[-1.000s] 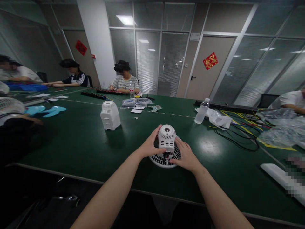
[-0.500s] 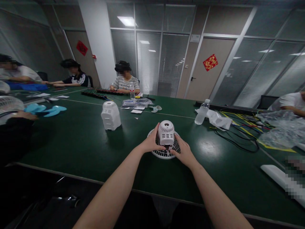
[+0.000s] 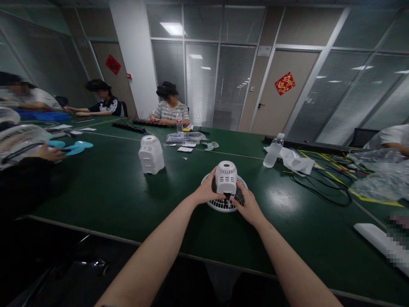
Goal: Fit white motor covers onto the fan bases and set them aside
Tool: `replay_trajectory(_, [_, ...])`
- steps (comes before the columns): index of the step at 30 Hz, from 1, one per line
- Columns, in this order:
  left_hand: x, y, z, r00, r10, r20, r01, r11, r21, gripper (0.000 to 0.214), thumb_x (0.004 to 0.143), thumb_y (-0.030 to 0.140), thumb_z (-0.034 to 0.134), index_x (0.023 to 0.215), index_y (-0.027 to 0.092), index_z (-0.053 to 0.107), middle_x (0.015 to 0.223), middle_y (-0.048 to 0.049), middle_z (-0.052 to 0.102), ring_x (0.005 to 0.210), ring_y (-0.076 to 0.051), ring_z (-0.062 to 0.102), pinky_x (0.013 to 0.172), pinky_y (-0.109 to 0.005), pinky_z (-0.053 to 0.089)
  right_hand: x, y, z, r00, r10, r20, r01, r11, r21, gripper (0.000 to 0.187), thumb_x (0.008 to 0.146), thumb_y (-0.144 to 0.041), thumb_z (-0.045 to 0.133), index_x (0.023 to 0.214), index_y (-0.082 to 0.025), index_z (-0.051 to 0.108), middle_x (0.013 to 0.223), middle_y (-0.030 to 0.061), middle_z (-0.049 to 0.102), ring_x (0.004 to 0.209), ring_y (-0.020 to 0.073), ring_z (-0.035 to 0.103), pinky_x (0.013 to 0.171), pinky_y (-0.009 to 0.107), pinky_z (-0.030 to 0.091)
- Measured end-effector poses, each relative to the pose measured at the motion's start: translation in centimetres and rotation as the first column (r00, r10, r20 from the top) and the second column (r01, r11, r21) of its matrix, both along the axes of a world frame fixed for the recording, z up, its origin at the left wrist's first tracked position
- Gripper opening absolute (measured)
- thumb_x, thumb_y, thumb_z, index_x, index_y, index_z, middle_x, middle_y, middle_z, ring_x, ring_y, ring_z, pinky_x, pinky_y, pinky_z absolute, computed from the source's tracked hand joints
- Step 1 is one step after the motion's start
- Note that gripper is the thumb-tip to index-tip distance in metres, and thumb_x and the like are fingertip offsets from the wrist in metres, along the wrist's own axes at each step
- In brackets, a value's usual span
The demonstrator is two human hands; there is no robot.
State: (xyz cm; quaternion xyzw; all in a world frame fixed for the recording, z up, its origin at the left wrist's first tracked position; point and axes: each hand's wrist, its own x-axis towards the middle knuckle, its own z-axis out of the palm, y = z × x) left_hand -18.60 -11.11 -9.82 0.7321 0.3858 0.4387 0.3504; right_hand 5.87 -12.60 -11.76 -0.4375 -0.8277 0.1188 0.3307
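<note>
A white fan motor housing (image 3: pixel 226 175) with slotted vents stands on a round white fan grille (image 3: pixel 214 206), which lies flat on the green table. My left hand (image 3: pixel 207 188) is wrapped round the left side of the housing, its thumb at the lower front. From the right, my right hand (image 3: pixel 248 205) presses against the housing's lower side, thumb near a dark opening at its base. What is inside that opening is too small to make out. Farther left, a second white housing (image 3: pixel 151 155) stands upright on the table, apart from both hands.
Right of the grille stands a clear bottle (image 3: pixel 274 151) beside crumpled plastic and black cables (image 3: pixel 319 187). Plastic bags (image 3: pixel 185 138) lie beyond the grille. At left, a co-worker's hand (image 3: pixel 49 153) is by another fan (image 3: pixel 19 143) and blue blades (image 3: pixel 76 147). Several people sit around the table.
The view has shifted slightly, so most things sit a little farther right. My hands keep hold of the housing. The co-worker's hand at left has moved right, toward the blue blades.
</note>
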Motion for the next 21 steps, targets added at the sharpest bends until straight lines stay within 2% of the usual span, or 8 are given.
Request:
replay_trajectory(4, [-0.1,0.1,-0.1,0.999,-0.028,0.02,0.028,0.999,0.018,0.131,0.059,0.042,0.089,0.159,0.025,0.005,0.162,-0.0174,0.025,0.152,-0.035,0.021,0.124,-0.055,0.018,0.0,-0.3,0.3,0.999,0.042,-0.027,-0.041,0.999,0.025,0.071,0.088,-0.034,0.06,0.153,-0.027,0.031,0.161,0.0095,0.035,0.146,0.029,0.037,0.119,0.052,0.03])
replay_trajectory(9, [-0.4,-0.1,0.3,0.995,-0.09,0.043,0.092,0.995,-0.045,0.131,0.062,0.043,0.088,0.159,0.025,0.002,0.162,-0.0172,0.024,0.152,-0.036,0.02,0.123,-0.056,0.018,-0.1,-0.6,0.8,0.999,0.01,-0.033,-0.011,0.999,-0.043,0.077,0.088,-0.042,0.061,0.155,-0.026,0.028,0.155,0.0105,0.044,0.142,0.0323,0.042,0.118,0.055,0.03])
replay_trajectory(12, [-0.3,-0.2,0.4,0.996,-0.072,0.054,0.075,0.995,-0.071,0.123,0.066,0.043,0.085,0.159,0.027,0.006,0.162,-0.0163,0.026,0.151,-0.035,0.024,0.123,-0.056,0.021,0.0,-0.6,0.9,0.998,0.0,-0.065,-0.005,0.996,-0.084,0.077,0.089,-0.048,0.059,0.155,-0.026,0.027,0.154,0.0114,0.045,0.141,0.0338,0.042,0.117,0.056,0.031])
replay_trajectory(17, [-0.1,-0.2,0.5,0.997,-0.052,0.049,0.055,0.997,-0.06,0.124,0.064,0.04,0.087,0.158,0.028,0.007,0.16,-0.0164,0.031,0.149,-0.035,0.03,0.122,-0.056,0.024,-0.2,-0.6,1.2,0.99,0.012,-0.138,-0.027,0.994,-0.109,0.07,0.091,-0.048,0.055,0.153,-0.027,0.032,0.154,0.0094,0.045,0.142,0.0326,0.043,0.117,0.054,0.032])
replay_trajectory(21, [-0.1,-0.5,0.7,0.999,-0.031,0.031,0.033,0.996,-0.085,0.123,0.064,0.041,0.087,0.158,0.029,0.008,0.159,-0.0164,0.032,0.148,-0.036,0.031,0.12,-0.058,0.027,-0.4,-0.6,1.6,0.989,-0.013,-0.148,-0.006,0.991,-0.13,0.075,0.089,-0.049,0.059,0.155,-0.03,0.027,0.154,0.0076,0.046,0.141,0.0324,0.044,0.115,0.054,0.035])
